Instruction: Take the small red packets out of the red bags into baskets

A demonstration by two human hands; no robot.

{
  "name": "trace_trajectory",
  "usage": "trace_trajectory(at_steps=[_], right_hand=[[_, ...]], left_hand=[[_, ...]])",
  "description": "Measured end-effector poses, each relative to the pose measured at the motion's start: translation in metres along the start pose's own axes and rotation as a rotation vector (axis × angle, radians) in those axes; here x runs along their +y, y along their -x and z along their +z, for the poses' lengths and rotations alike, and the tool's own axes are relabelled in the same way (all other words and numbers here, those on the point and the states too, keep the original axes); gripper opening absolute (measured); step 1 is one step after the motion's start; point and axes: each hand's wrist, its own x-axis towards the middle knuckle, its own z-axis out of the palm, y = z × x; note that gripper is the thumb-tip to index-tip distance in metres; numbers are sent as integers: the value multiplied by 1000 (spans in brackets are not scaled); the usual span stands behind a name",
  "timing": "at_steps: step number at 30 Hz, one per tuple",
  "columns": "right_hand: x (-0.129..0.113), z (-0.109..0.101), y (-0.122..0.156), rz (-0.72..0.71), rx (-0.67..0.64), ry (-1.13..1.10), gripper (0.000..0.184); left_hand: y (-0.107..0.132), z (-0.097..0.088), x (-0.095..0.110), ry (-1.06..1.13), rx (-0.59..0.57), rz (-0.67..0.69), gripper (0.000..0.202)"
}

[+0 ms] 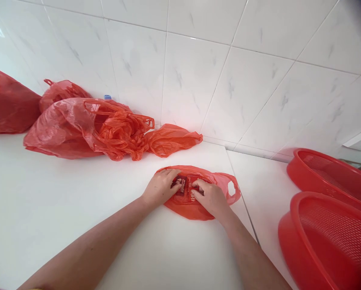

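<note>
A flattened red plastic carrier bag (188, 210) lies on the white counter (50, 189), with one looped handle out to the right. On it sit dark red printed packets (180, 186) with pale lettering, partly covered by my fingers. My left hand (160, 187) comes in from the lower left and its fingers rest on the packets. My right hand (210, 197) reaches in from the lower right and presses on them from the other side. Both hands seem to grip the packets, and their lower edges are hidden.
Several crumpled red plastic bags (86, 127) are heaped along the white marble-patterned tile wall (192, 68). A blue bottle cap (107, 97) shows behind them. Two red mesh plastic baskets (301, 241) stand at the right, and a seam crosses the counter.
</note>
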Motion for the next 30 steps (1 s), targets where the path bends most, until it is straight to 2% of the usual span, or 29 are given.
trace_trajectory(at_steps=[3, 9, 13, 16, 20, 22, 26, 30], right_hand=[[0, 0, 0, 11, -2, -4, 11], [1, 2, 0, -12, -1, 20, 18], [3, 4, 0, -22, -6, 59, 22], [4, 4, -1, -16, -4, 66, 25], [2, 3, -1, -21, 28, 34, 25], [-1, 3, -1, -25, 37, 6, 23], [-5, 3, 0, -25, 55, -31, 22], [-6, 3, 1, 5, 52, -57, 28]], left_hand=[[1, -1, 3, -105, -35, 23, 31], [6, 2, 2, -214, -87, 15, 62], [5, 6, -3, -242, -98, -54, 61], [4, 6, -7, -239, -42, -101, 58], [4, 3, -5, -72, 170, -43, 51], [6, 3, 0, 75, 215, -17, 46], [9, 7, 10, 360, 182, -42, 43], [10, 11, 14, 484, 131, -92, 43]])
